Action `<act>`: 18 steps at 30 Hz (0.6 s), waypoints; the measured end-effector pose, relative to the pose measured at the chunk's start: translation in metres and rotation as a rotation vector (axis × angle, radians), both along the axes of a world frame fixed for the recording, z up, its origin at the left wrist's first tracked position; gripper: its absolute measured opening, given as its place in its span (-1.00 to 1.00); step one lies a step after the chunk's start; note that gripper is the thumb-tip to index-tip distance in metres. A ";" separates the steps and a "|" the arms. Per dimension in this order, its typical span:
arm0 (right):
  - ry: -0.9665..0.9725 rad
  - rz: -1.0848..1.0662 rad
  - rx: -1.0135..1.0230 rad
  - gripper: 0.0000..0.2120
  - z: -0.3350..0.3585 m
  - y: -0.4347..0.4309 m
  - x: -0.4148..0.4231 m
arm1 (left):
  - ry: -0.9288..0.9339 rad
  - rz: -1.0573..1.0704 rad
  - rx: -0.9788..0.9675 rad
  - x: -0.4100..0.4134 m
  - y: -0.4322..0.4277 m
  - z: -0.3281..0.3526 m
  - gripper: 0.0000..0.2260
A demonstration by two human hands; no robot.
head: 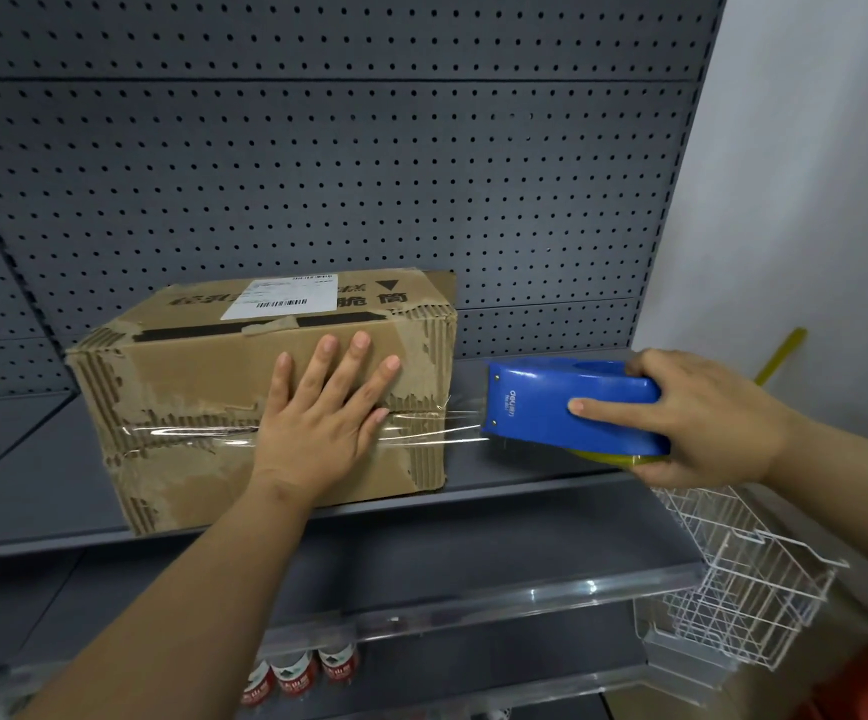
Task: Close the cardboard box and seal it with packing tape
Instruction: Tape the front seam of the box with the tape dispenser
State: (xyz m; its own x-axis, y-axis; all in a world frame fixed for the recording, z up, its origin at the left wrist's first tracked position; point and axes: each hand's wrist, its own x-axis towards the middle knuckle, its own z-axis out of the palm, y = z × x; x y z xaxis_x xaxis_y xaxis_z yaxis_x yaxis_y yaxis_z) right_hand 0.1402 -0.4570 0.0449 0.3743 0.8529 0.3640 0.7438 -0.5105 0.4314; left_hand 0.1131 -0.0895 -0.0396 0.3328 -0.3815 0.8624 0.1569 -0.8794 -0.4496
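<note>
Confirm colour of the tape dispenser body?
Blue; the tape dispenser, gripped in the right hand, shows clearly in the head view.

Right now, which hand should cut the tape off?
Right. The right hand already grips the blue tape dispenser, with the clear tape stretched past the box edge. The left hand lies flat on the taped seam.

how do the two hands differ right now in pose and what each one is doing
The left hand lies flat, fingers spread, pressing on the near face of the cardboard box; the right hand is curled around the blue tape dispenser, off the box's right end. The left hand covers part of the clear tape strip; the right holds the dispenser that the strip runs to. Both are bare and at about shelf height.
</note>
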 end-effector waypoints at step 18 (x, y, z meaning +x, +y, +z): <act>-0.040 -0.038 -0.173 -0.21 0.004 0.023 -0.011 | -0.019 0.008 0.041 0.000 0.003 -0.002 -0.52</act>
